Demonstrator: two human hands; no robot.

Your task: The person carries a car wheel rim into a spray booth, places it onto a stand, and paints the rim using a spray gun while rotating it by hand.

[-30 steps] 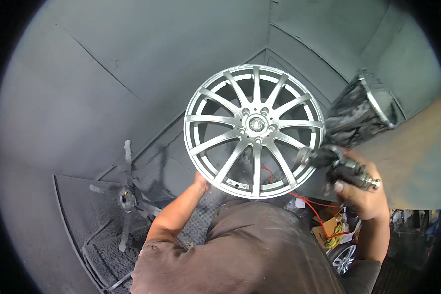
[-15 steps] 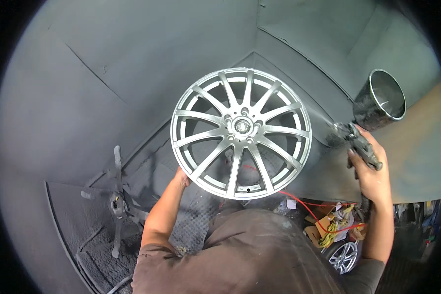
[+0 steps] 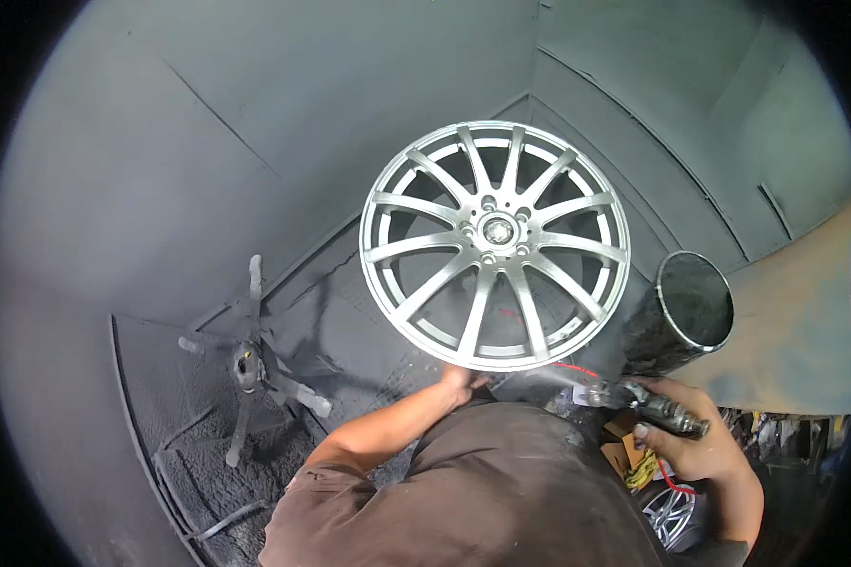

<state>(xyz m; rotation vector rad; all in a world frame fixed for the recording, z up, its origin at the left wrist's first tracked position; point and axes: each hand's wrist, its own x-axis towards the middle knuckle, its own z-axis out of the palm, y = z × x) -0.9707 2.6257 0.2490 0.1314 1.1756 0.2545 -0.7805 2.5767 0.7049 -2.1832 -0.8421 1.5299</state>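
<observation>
A silver multi-spoke car wheel is raised in front of me, its face turned up toward me. My left hand is under its near edge, with most of its fingers hidden by the rim, so their grip does not show. In my right hand is a dark spray gun, my fingers closed round its body. Its open, paint-darkened cup stands above the gun. A pale mist leaves the nozzle toward the wheel's near right edge.
Grey, paint-coated walls surround the wheel. At left, a paint-crusted stand with several arms stands low. A red hose runs at lower right, near cardboard boxes and another wheel. A tan panel is at right.
The spray gun has come down and nearer in my right hand, from the wheel's right side to its near right edge. The wheel has turned; my left hand has shifted right along its near edge.
</observation>
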